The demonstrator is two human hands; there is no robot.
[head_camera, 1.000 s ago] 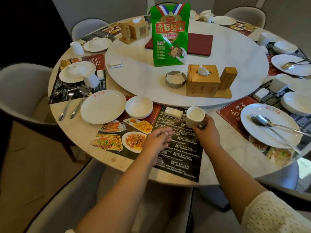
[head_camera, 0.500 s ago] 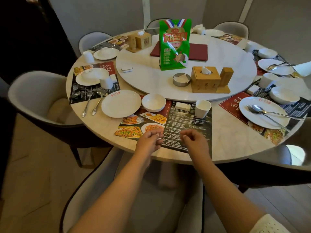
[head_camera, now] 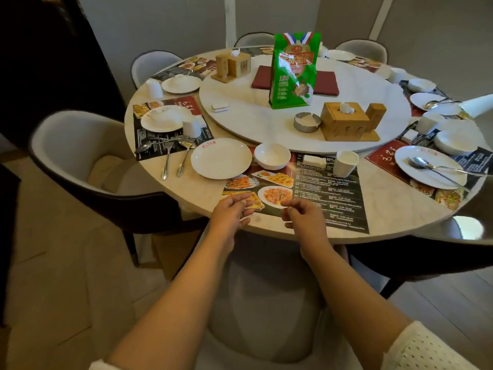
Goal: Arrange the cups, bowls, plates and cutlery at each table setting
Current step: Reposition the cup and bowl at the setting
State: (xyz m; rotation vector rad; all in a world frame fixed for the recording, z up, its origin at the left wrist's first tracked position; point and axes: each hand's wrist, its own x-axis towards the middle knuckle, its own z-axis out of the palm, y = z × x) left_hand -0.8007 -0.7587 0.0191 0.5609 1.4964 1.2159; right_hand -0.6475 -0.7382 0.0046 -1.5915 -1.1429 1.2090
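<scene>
Both hands at the near edge of the round marble table (head_camera: 394, 217), fingers on the printed menu placemat (head_camera: 328, 193).

L hand (head_camera: 230, 213) pinches the placemat's near-left corner, fingers curled round it; R hand (head_camera: 304, 216) has fingers loosely curled by the mat's near edge, can't tell if it grips the paper. On the mat's far side: white ceramic cup (head_camera: 345, 164) upright at R, white rectangular rest (head_camera: 314, 161) just beside it, small white round bowl (head_camera: 272, 156) at L. Flat white plate (head_camera: 221, 158) sits just L of the bowl, partly off the mat. Steel fork and spoon (head_camera: 174, 158) lie further L nr the table's left edge. Behind, round white turntable (head_camera: 240, 121) carries a green snack bag (head_camera: 293, 70) and wooden tissue box (head_camera: 344, 124).
</scene>
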